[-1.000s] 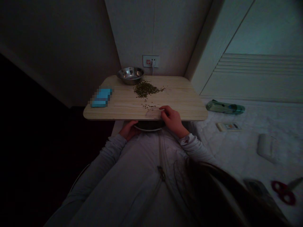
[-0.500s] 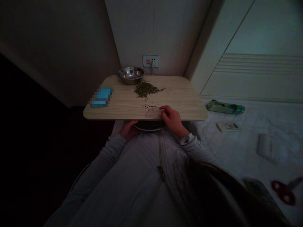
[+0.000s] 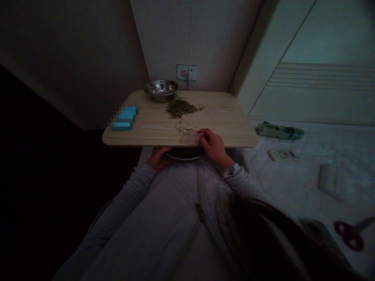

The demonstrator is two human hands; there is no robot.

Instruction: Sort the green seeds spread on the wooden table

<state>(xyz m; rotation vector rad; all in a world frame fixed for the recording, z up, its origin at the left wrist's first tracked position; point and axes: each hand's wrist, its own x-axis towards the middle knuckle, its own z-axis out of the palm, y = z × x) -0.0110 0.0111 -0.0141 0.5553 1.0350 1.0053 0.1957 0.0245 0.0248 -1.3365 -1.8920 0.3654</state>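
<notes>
If I drag the clear half-round piece (image 3: 189, 137) too briskly over the worktop (image 3: 228, 125), I judge that grains could skip past its ends and drop off the near edge. The dark dish (image 3: 184, 159) sits low and close under that edge; should my left hand (image 3: 158, 159) let it tip or slide aside, grains could miss it and land on my lap.

My right hand (image 3: 213, 147) pinches the right end of the clear piece between thumb and curled fingers (image 3: 204, 135), the piece lying by the near edge. My left hand holds the dish's left side, thumb by the rim; its other fingers are partly hidden, so I cannot tell how tightly they grip.

A few loose grains (image 3: 184, 129) lie just beyond the piece, to the far left of my right fingers. The main green heap (image 3: 180, 108) is farther off that way, near the metal bowl (image 3: 161, 95).
</notes>
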